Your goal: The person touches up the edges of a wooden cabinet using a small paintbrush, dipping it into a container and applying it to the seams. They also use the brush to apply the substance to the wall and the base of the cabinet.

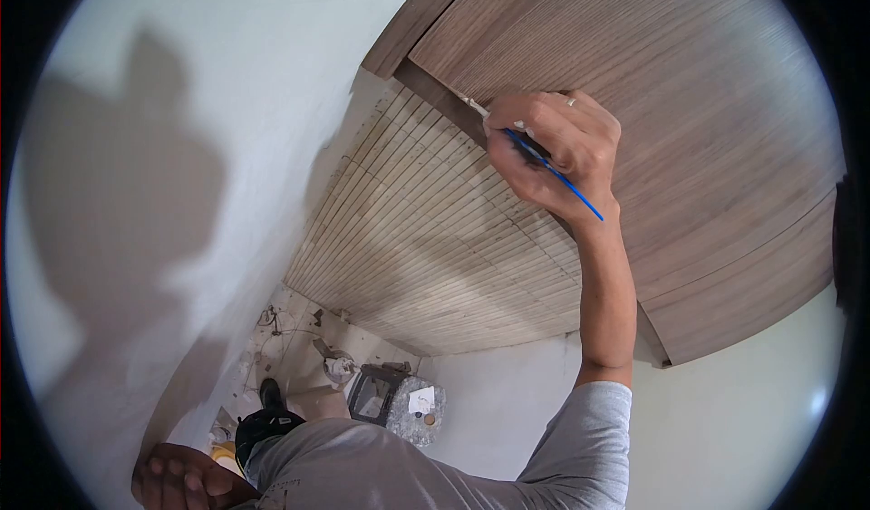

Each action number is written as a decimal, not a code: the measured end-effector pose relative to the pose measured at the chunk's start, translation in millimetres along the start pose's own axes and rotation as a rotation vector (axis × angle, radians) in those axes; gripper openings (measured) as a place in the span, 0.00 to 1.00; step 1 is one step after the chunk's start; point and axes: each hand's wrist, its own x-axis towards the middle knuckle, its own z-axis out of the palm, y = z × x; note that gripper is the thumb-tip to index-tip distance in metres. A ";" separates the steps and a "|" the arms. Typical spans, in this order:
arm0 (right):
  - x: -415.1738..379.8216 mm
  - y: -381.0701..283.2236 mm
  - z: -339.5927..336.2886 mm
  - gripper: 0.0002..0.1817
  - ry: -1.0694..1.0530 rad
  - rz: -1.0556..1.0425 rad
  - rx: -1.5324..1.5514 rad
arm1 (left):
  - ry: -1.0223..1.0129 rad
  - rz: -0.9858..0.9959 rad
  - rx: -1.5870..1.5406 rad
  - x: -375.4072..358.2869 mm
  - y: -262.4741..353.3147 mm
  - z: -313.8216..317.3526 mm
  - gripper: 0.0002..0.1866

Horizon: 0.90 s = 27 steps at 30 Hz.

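Observation:
My right hand (557, 152) is closed around a thin brush with a blue handle (577, 193). Its whitish tip (473, 105) touches or nearly touches the narrow edge strip (439, 96) between a brown wood-grain panel (707, 139) and a slatted beige surface (408, 211). White smears mark the fingers, and one finger wears a ring. Low on the left, my left hand (177, 483) is beside the white wall (263, 129), its fingers curled together; what they hold, if anything, is hidden.
Far below, a dark-framed object (373, 394) stands beside a speckled grey item with a white paper (421, 400) on it. Cables and debris lie on the floor (294, 333) near a dark shoe (271, 394). A panel corner (666, 361) juts out at the right.

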 end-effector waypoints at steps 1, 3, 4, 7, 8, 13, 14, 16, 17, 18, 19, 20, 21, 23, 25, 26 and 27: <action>-0.1 -0.7 -0.6 0.10 -0.009 0.008 -0.003 | -0.002 0.000 -0.001 1.2 0.8 0.8 0.08; -0.3 -1.9 -1.5 0.10 -0.027 0.023 -0.009 | 0.004 -0.011 0.010 2.9 2.8 0.8 0.08; -0.3 -1.7 -1.4 0.10 -0.027 0.020 -0.014 | 0.029 -0.009 -0.001 3.5 2.5 3.2 0.08; -0.4 -1.5 -1.1 0.10 -0.032 0.014 -0.028 | 0.103 0.007 -0.023 0.8 -0.5 9.6 0.09; -0.2 -1.9 -1.3 0.10 -0.036 0.015 -0.033 | 0.115 0.018 -0.022 -1.1 -2.2 9.7 0.09; 0.2 -2.7 -2.5 0.10 -0.055 0.021 -0.051 | 0.130 0.054 0.103 -16.9 -4.1 4.6 0.11; -0.1 -2.7 -2.6 0.10 -0.055 0.021 -0.054 | 0.135 0.057 0.121 -19.4 -4.3 4.0 0.12; -0.6 -2.2 -2.4 0.10 -0.047 0.014 -0.051 | 0.125 0.064 0.124 -21.0 -5.7 1.5 0.12; -0.9 -1.4 -1.9 0.09 -0.038 0.008 -0.045 | 0.123 0.065 0.129 -21.2 -5.8 1.3 0.12; -1.7 -0.5 -0.7 0.09 -0.030 0.001 -0.039 | 0.128 0.058 0.144 -21.5 -4.4 3.3 0.12; -2.4 0.0 -0.3 0.09 -0.026 0.001 -0.033 | 0.093 0.056 0.120 -18.1 -4.2 1.9 0.12; -3.2 0.5 0.1 0.09 -0.022 0.001 -0.027 | 0.059 0.052 0.097 -13.8 -3.9 0.6 0.12; -3.7 0.6 0.3 0.09 -0.017 0.002 -0.021 | -0.014 0.053 0.036 -7.4 -6.4 -6.3 0.13; -3.2 0.0 -0.5 0.09 -0.015 0.006 -0.018 | -0.076 0.037 -0.014 -0.8 -5.1 -8.9 0.13; -3.3 -0.6 -1.0 0.09 -0.014 0.012 -0.012 | -0.065 0.012 -0.007 0.2 -1.9 -6.8 0.13; -3.6 -0.7 -1.1 0.10 -0.014 0.014 -0.009 | -0.064 0.003 -0.010 1.3 -1.2 -6.6 0.13; -3.9 -0.7 -1.1 0.10 -0.014 0.017 -0.006 | -0.074 0.001 -0.028 3.4 -1.9 -7.6 0.13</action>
